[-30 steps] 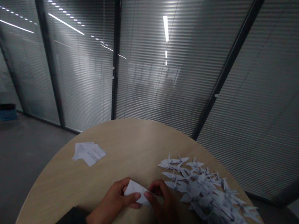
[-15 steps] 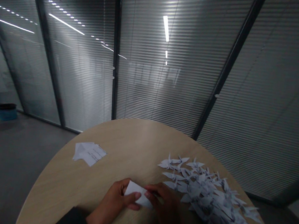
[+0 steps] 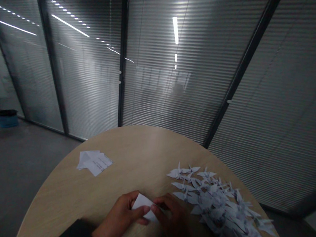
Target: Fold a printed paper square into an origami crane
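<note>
Both my hands meet at the near edge of a round wooden table point(image 3: 143, 151). My left hand point(image 3: 119, 220) pinches the left side of a small folded white paper point(image 3: 142, 203), thumb on top. My right hand point(image 3: 173, 221) presses its fingers onto the paper's right side. The paper lies low against the tabletop between them. A dark sleeve covers my left forearm.
A heap of several folded white paper cranes point(image 3: 218, 209) spreads over the table's right side. A small stack of flat paper sheets point(image 3: 93, 161) lies at the left. Glass walls with blinds point(image 3: 179, 79) stand behind. A dark bin point(image 3: 4, 117) sits on the floor, far left.
My right hand's fingers have slid a little left over the paper and flattened onto it. The left hand has barely moved.
</note>
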Motion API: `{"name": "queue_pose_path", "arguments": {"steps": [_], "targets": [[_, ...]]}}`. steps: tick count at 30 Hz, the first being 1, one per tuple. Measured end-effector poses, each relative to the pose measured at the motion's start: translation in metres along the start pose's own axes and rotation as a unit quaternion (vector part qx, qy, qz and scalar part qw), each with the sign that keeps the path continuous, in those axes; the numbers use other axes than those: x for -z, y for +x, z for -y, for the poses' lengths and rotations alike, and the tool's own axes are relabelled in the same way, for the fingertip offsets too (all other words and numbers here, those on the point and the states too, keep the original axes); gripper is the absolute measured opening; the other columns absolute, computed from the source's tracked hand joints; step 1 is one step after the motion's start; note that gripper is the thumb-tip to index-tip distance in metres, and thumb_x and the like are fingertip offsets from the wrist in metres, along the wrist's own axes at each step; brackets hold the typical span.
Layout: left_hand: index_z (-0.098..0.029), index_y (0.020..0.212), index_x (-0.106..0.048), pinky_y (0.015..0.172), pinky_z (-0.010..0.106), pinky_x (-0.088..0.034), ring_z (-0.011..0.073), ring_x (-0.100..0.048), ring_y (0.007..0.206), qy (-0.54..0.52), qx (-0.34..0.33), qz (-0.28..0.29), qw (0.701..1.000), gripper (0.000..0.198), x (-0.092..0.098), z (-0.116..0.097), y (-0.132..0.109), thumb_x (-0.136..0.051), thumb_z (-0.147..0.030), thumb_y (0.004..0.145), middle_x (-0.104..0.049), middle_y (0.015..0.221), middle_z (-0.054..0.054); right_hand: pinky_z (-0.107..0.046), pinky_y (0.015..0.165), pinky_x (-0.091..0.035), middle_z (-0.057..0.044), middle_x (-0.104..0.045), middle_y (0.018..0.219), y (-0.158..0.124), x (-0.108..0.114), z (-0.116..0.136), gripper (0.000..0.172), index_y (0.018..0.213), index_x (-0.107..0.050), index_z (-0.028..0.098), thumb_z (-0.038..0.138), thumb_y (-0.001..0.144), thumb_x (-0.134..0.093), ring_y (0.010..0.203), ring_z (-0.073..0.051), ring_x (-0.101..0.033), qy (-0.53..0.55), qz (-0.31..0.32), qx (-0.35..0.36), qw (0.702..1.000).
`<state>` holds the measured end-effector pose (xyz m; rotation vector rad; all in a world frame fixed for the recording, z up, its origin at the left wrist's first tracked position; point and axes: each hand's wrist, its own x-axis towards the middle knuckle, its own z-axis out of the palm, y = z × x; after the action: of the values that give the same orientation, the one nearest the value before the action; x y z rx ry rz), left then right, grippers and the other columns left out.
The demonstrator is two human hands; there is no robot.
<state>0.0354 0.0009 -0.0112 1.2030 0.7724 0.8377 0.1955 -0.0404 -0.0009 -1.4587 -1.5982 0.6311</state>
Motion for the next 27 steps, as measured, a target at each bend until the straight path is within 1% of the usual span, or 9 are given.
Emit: {"name": "queue_pose_path", "arguments": {"steps": [5,13,16,20,27], "targets": [[-0.011,0.072,-0.061,0.060,0.028,-0.054,0.0165,-0.062,0.066,0.015,-0.001,-0.001,1.000,0.048,-0.001,-0.003,-0.002,-0.079,-0.053,0.057,-0.065,0.068,0.004,-0.028,0.069,-0.041,-0.004,-0.062,0.075,0.000,0.000,0.001,0.023,0.074,-0.062,0.019,0.039,0.079,-0.054,0.074,-0.019,-0.059,0.008,0.000,-0.009,1.000],[-0.011,0.072,-0.061,0.062,0.030,-0.055,0.0176,-0.063,0.067,0.013,-0.001,0.001,1.000,0.048,0.000,-0.003,-0.002,-0.079,-0.053,0.057,-0.065,0.069,0.004,-0.028,0.071,-0.041,-0.003,-0.061,0.075,0.000,-0.001,0.005,0.024,0.073,-0.061,0.020,0.041,0.080,-0.052,0.075,-0.019,-0.059,0.033,0.008,-0.014,0.999],[-0.011,0.073,-0.061,0.062,0.029,-0.055,0.0177,-0.063,0.068,0.015,-0.001,0.009,1.000,0.048,-0.001,-0.004,-0.003,-0.078,-0.054,0.058,-0.065,0.070,0.005,-0.029,0.070,-0.041,-0.003,-0.061,0.075,0.000,-0.001,0.006,0.025,0.072,-0.060,0.020,0.042,0.079,-0.050,0.074,-0.019,-0.058,0.021,0.013,-0.023,0.999],[-0.012,0.072,-0.061,0.060,0.028,-0.054,0.0167,-0.063,0.065,0.021,0.010,0.010,1.000,0.050,-0.002,-0.007,-0.004,-0.078,-0.056,0.056,-0.064,0.069,0.004,-0.030,0.069,-0.040,-0.004,-0.060,0.074,0.000,0.000,0.007,0.027,0.072,-0.058,0.019,0.043,0.078,-0.046,0.073,-0.020,-0.058,0.001,0.026,-0.038,0.999],[-0.012,0.074,-0.061,0.060,0.027,-0.054,0.0157,-0.062,0.064,0.018,0.010,0.024,1.000,0.051,-0.002,-0.003,-0.003,-0.077,-0.057,0.057,-0.063,0.068,0.003,-0.031,0.067,-0.039,-0.005,-0.057,0.071,0.000,0.000,0.011,0.029,0.071,-0.052,0.020,0.047,0.075,-0.040,0.070,-0.020,-0.055,-0.012,0.034,-0.050,0.998]]}}
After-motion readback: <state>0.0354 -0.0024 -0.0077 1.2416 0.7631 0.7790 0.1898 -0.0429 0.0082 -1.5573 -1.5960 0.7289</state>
